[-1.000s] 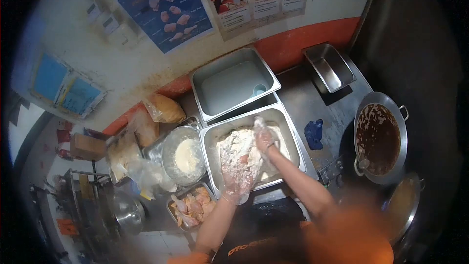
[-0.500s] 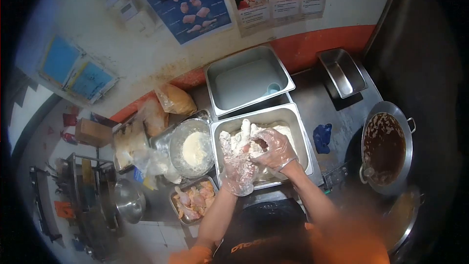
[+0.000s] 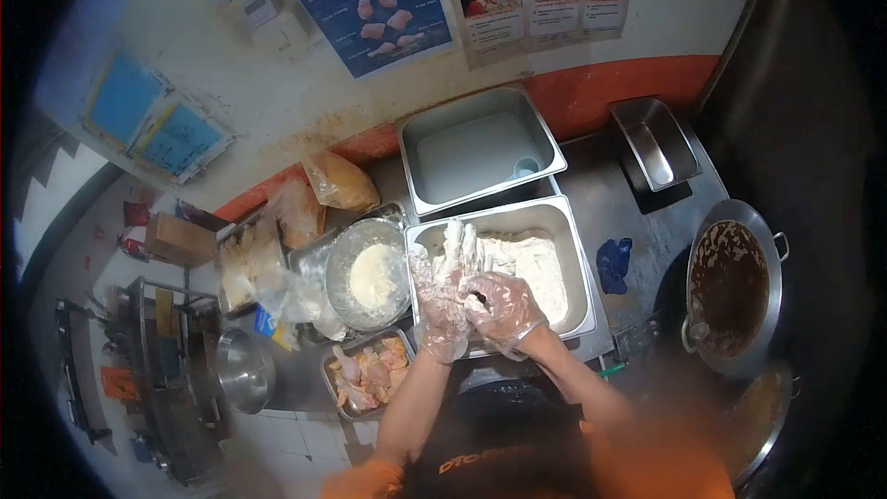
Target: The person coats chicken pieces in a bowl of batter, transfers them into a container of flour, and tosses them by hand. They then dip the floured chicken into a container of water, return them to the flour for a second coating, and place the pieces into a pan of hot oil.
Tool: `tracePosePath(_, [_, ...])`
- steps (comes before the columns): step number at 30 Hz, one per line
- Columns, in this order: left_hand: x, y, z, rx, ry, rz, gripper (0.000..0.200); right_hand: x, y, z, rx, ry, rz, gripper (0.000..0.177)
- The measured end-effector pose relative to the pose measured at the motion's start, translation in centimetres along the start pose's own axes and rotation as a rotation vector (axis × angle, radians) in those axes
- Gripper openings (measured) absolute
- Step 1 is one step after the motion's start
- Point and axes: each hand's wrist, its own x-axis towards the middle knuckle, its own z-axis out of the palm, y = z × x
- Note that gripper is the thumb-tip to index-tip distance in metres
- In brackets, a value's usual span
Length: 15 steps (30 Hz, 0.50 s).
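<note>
My left hand is over the left side of a steel pan of white flour. It wears a clear plastic glove. Its fingers look stretched out and apart, thickly caked with flour. My right hand, gloved too, curls in against the left palm and thumb side with its fingers closed. Whatever lies between the two hands is hidden by flour and glove. Left of the pan stands a clear bowl with pale powder. Raw chicken pieces lie in a small steel tray.
Behind is a steel pan of cloudy liquid with a light-blue cup. Bags stand back left. Rightward are a blue cloth, a narrow steel pan and a wok of brown liquid.
My right hand has moved down and closer against the left hand. More flour in the pan shows behind it. The camera view has shifted slightly.
</note>
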Motion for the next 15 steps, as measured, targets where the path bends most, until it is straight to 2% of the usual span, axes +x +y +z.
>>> tracePosePath(1, [-0.2,-0.2,-0.2,0.007,0.011,0.001,0.096,-0.3,-0.4,-0.2,0.039,-0.009,0.006,0.022])
tracePosePath(2, [-0.2,-0.3,-0.4,0.015,0.022,0.002,0.096,-0.2,-1.0,-1.1,0.1,-0.073,0.117,0.023])
tracePosePath(6, [-0.5,-0.5,0.3,-0.109,0.007,-0.008,0.096,1.3,0.7,-2.1,0.015,-0.129,0.303,0.03])
tracePosePath(9, [-0.4,-0.3,1.3,-0.077,0.009,0.004,0.096,1.9,0.2,-2.1,0.017,0.021,0.163,0.032])
tracePosePath(10, [-0.4,-0.2,1.8,0.019,0.003,0.017,0.095,1.8,1.2,-1.1,0.031,0.092,0.081,0.033])
tracePosePath(13, [-0.2,-0.3,1.0,0.023,0.026,0.018,0.095,1.6,0.4,-1.2,-0.133,0.017,0.081,0.032])
tracePosePath(15, [0.1,-0.5,0.4,0.018,0.05,0.03,0.094,1.4,0.4,-1.1,0.004,-0.055,0.178,0.03])
